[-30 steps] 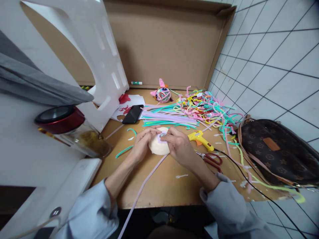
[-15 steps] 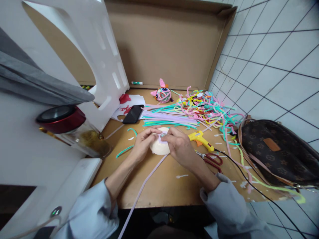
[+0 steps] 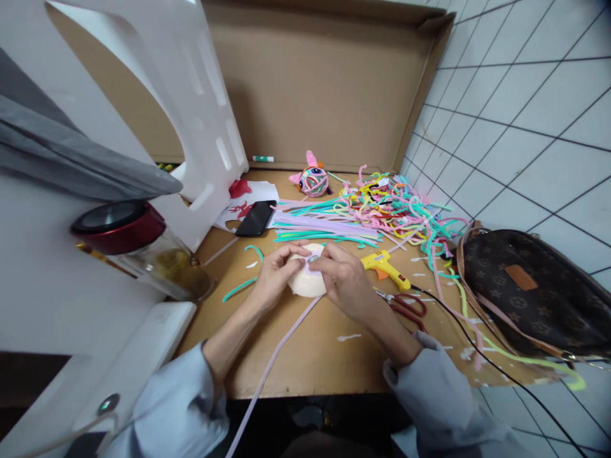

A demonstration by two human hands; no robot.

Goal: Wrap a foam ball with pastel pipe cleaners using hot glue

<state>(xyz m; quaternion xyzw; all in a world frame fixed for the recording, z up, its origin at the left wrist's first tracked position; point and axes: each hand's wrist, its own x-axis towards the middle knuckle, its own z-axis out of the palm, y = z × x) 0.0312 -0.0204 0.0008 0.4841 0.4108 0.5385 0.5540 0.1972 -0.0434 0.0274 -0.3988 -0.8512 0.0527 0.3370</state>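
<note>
A cream-white rounded piece (image 3: 306, 285) is held between my two hands above the table. My left hand (image 3: 277, 272) grips its left side, thumb on the top face. On its right, my right hand (image 3: 342, 277) holds it with bent fingers pressed near the centre, where a small lilac patch with a dark round spot shows. A long lilac pipe cleaner (image 3: 279, 353) runs from beneath the piece down past the table's front edge. Just right of my right hand are a yellow glue gun (image 3: 389, 268) and red-handled scissors (image 3: 408, 308).
Behind my hands lie straight pipe cleaners (image 3: 324, 226), a tangled heap of them (image 3: 396, 207), a black phone (image 3: 256, 218) and a pink-eared ball figure (image 3: 313, 180). A glass bottle (image 3: 176, 270) stands left, a brown bag (image 3: 534, 286) right. The glue gun's cord crosses the right side.
</note>
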